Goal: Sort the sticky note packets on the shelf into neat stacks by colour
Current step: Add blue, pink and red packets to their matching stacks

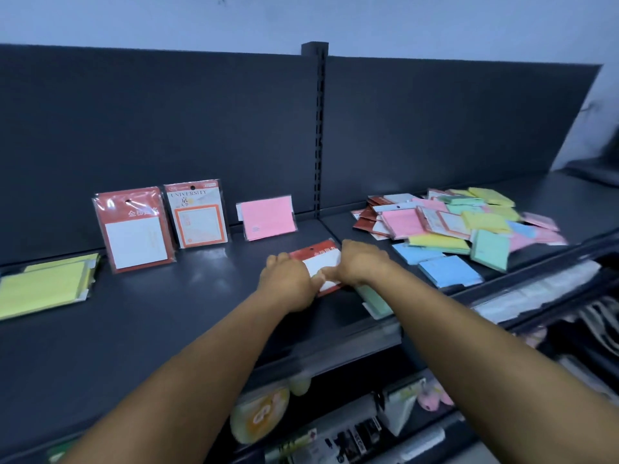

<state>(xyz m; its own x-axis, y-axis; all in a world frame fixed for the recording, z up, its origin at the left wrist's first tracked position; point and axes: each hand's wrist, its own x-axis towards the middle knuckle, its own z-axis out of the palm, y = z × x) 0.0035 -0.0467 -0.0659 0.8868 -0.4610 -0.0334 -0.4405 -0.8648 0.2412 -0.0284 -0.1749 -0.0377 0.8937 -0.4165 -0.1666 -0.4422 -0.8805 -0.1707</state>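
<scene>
Hands meeting mid-shelf over one red-and-white packet (320, 259) lying flat on the dark shelf (167, 323); left hand (288, 283) gripping its near left edge, fingers curled onto it, right hand (356, 262) curling over its right side, thumb pinching the near edge, both clamped on the same packet. Green packet (373, 299) lying just beside it, partly hiding under the right forearm near the shelf front. Sorted ones sitting along the back panel: red packet (135, 229) leaning upright, white "UNIVERSITY" packet (197, 212) leaning just beside it on its right, pink packet (268, 217) leaning further right, apart from those two. Yellow-green stack (43, 286) lying flat at far left. Unsorted heap (469, 226) sprawling on the right shelf section, pink, yellow, green, blue and red-white packets overlapping at all angles, a blue packet (450, 271) lying at its near edge. Lower shelves (368, 423) showing other goods, blurred, cannot tell what
</scene>
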